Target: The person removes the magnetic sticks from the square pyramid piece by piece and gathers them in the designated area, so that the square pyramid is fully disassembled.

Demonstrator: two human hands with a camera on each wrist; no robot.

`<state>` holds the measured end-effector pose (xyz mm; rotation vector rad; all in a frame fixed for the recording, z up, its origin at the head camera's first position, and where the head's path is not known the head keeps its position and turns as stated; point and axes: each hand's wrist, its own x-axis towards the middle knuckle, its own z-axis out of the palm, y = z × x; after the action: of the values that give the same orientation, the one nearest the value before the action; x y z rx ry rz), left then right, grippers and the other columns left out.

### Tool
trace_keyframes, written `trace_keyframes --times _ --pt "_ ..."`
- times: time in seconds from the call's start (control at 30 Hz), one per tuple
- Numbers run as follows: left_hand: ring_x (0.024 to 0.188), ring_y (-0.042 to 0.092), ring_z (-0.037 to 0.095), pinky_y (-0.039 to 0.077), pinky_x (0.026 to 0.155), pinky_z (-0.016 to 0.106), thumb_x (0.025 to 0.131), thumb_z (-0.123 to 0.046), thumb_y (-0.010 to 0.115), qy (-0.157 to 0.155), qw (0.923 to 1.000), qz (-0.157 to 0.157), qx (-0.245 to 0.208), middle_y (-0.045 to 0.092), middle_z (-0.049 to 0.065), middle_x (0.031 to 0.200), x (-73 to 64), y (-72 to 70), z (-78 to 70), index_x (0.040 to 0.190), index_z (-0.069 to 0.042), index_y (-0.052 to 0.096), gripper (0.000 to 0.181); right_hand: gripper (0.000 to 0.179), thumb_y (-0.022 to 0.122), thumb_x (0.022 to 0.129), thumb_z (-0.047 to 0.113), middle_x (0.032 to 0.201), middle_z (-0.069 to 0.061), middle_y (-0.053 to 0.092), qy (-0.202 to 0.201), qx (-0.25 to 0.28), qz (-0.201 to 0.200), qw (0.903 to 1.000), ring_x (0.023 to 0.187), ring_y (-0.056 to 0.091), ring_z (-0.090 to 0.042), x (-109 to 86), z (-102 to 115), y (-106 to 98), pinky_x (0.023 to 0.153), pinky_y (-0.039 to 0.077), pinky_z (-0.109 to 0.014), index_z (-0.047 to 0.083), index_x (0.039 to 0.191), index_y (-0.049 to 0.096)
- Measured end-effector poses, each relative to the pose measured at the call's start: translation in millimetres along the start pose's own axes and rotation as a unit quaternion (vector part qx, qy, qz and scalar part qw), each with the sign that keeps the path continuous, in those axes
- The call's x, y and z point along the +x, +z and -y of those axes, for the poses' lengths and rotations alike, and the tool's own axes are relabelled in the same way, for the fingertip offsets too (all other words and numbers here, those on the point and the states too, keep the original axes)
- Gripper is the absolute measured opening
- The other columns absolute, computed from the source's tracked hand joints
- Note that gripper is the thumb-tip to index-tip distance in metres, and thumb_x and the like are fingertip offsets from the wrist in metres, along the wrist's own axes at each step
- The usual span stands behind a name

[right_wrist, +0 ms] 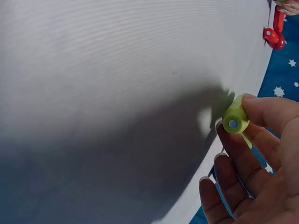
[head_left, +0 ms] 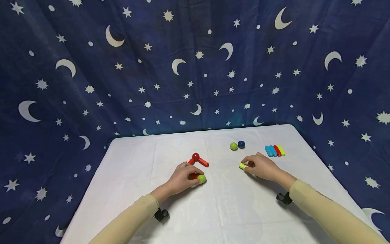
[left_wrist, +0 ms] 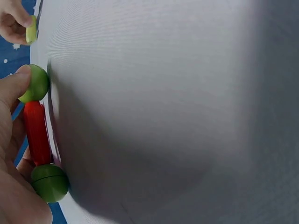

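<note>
My left hand [head_left: 182,178] grips a red magnetic rod [left_wrist: 37,133] that joins two green balls. The thumb rests on one green ball [head_left: 201,178], and the other green ball [left_wrist: 50,183] sits near the palm in the left wrist view. Just beyond this hand lies a red ball [head_left: 196,156] with two red rods spreading from it; one rod [head_left: 203,162] is in plain sight, the other partly covered by the fingers. My right hand [head_left: 262,166] pinches a yellow-green magnetic rod [right_wrist: 236,116] between thumb and fingers, its round end facing the right wrist camera.
Farther back on the white table [head_left: 134,162] are a loose green ball [head_left: 233,146] and a dark blue ball [head_left: 241,144]. To their right, two blue rods [head_left: 268,151], a red rod [head_left: 277,150] and a yellow rod [head_left: 281,150] lie side by side. A star-patterned curtain [head_left: 189,67] hangs behind.
</note>
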<state>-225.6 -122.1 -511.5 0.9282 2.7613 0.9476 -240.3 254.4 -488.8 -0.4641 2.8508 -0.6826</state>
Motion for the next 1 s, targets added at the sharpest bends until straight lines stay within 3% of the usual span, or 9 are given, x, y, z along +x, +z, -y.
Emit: trace_keyframes --times 0.2,0.4,0.6,0.83,1.0 --pt "0.1 0.047 0.011 0.04 0.09 0.038 0.089 -0.031 0.082 -0.005 1.0 -0.002 -0.001 0.068 -0.021 0.111 -0.3 -0.5 -0.8 0.118 -0.031 0.076 0.03 0.032 0.081 0.089 0.027 0.084 0.006 0.059 -0.006 -0.024 0.0 0.9997 0.084 0.048 -0.018 -1.3 -6.5 2.0 0.071 0.043 -0.034 0.015 0.118 0.075" --pt "0.101 0.047 0.011 0.039 0.091 0.038 0.089 -0.03 0.082 -0.003 1.0 -0.002 -0.001 0.068 -0.022 0.111 0.6 -0.3 -1.7 0.119 -0.031 0.076 0.03 0.04 0.082 0.088 0.027 0.091 0.01 0.059 -0.048 -0.024 0.018 0.9984 0.088 0.049 -0.015 -5.5 -17.5 -3.3 0.075 0.046 -0.035 0.021 0.125 0.072" --pt "0.101 0.047 0.012 0.039 0.091 0.038 0.089 -0.03 0.082 -0.004 1.0 -0.002 -0.003 0.068 -0.022 0.111 0.9 -0.2 -1.6 0.118 -0.03 0.076 0.03 0.032 0.079 0.09 0.022 0.089 0.013 0.059 -0.055 -0.029 0.015 0.9979 0.086 0.047 -0.014 -4.6 -19.0 -3.0 0.073 0.045 -0.033 0.022 0.121 0.073" --pt "0.101 0.047 0.012 0.04 0.09 0.038 0.09 -0.031 0.082 -0.003 1.0 -0.002 -0.003 0.068 -0.022 0.111 1.0 0.2 0.1 0.119 -0.031 0.076 0.03 0.024 0.075 0.09 0.019 0.088 0.014 0.06 -0.052 -0.038 -0.009 0.9978 0.086 0.048 -0.015 -5.7 -19.6 -4.9 0.074 0.045 -0.033 0.023 0.114 0.076" --pt "0.102 0.047 0.012 0.039 0.091 0.038 0.09 -0.032 0.082 -0.002 1.0 0.0 0.001 0.068 -0.021 0.112 0.5 1.0 0.7 0.119 -0.031 0.076 0.03 0.027 0.076 0.092 0.018 0.098 0.006 0.065 -0.027 0.005 -0.047 0.9985 0.093 0.054 -0.019 -11.9 -33.5 -20.4 0.08 0.049 -0.039 0.02 0.119 0.075"
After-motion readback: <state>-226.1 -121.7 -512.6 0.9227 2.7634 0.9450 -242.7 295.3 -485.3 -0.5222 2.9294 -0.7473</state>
